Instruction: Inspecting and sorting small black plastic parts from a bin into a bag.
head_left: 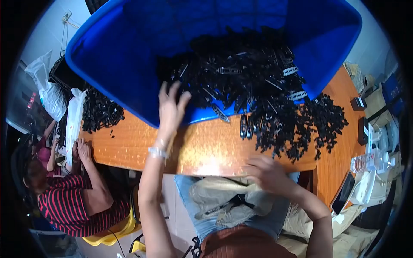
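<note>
A large blue plastic bin [116, 64] lies tipped toward me on the wooden table. Inside it is a heap of small black parts [223, 77], some with silver metal strips. My left hand [171, 107] reaches over the bin's near edge with fingers apart, by the left side of the heap; nothing shows in its grasp. Several black parts [284, 133] have spilled onto the table at the right. Over the table's front edge is my right hand [266, 172], blurred by motion, so its hold is unclear. A beige cloth or bag [223, 195] with a black piece [238, 200] rests on my lap.
Another pile of black parts [101, 112] sits on the table [198, 148] at the left, near a seated person in a striped shirt [64, 202]. At the right are a phone [343, 193], plastic bottles [363, 163] and small dark boxes [362, 129].
</note>
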Motion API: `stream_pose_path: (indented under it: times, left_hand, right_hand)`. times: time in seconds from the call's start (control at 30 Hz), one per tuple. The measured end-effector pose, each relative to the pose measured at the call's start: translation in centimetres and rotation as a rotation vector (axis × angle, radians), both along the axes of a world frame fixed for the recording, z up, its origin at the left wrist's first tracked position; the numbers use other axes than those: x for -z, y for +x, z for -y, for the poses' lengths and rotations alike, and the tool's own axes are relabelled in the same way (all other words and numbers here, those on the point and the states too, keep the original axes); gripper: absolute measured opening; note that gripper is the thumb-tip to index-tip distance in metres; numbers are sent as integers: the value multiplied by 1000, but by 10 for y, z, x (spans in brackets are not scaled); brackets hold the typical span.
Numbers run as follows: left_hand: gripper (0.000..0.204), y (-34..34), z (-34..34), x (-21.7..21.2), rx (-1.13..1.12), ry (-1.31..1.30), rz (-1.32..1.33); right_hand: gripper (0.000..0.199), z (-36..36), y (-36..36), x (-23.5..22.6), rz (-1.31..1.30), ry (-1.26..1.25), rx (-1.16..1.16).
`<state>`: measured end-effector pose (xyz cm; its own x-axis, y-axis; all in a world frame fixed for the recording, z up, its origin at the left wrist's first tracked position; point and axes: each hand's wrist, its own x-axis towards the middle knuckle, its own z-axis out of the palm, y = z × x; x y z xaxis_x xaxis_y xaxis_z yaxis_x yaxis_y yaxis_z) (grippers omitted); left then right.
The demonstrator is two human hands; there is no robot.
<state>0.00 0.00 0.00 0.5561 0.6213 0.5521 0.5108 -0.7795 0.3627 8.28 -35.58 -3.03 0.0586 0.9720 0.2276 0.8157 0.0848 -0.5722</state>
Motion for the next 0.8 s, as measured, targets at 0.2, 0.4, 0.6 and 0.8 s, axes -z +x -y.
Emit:
stream_pose_path:
  times: [0.2, 0.4, 0.6, 0.8]
  left_hand:
    - [57, 45, -133, 18, -35, -258, 133]
    - [48, 80, -126, 10, 130, -531, 108]
    - [38, 83, -93, 35, 223, -200, 26]
    - [34, 80, -23, 35, 225, -186, 59]
  right_hand:
    - [40, -88, -39, 19, 50, 348, -209]
    - [36, -115, -20, 29, 94, 241, -196]
    - [34, -143, -33, 30, 251, 347, -366]
    - [31, -145, -40, 44, 203, 398, -363]
